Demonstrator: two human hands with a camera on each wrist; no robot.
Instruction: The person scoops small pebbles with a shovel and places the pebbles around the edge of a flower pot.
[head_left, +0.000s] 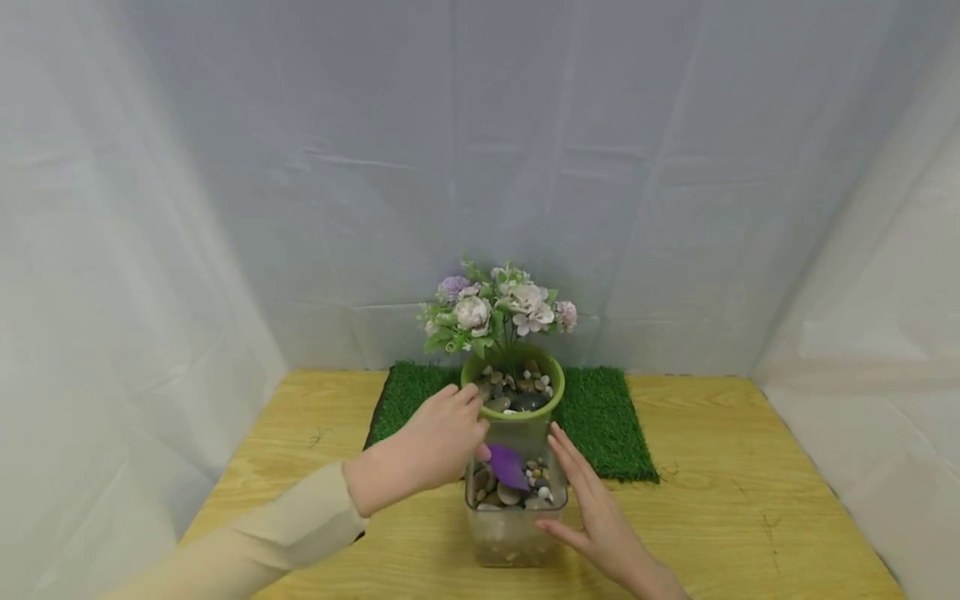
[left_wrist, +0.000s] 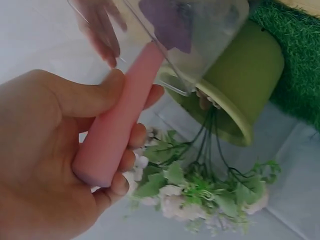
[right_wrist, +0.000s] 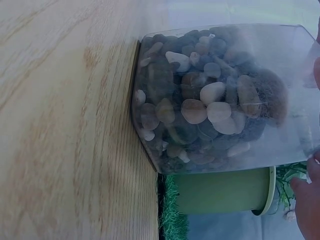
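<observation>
My left hand (head_left: 438, 437) grips a toy trowel by its pink handle (left_wrist: 122, 112), thumb on one side and fingers curled round the other. The purple blade (head_left: 507, 467) dips inside a clear plastic container (head_left: 517, 537), tilted over the pebbles (right_wrist: 212, 95) there. Along that container's right side lies my right hand (head_left: 596, 517), fingers straight and thumb spread toward the front wall. Directly behind stands a green flowerpot (head_left: 557, 387) with stones inside. Out of it rises a bunch of white and purple flowers (head_left: 472, 312).
A green artificial grass mat (head_left: 607, 425) lies beneath the flowerpot. The wooden table (head_left: 720, 517) extends to both sides, and pale sheeting (head_left: 375, 167) hangs behind and at the left and right.
</observation>
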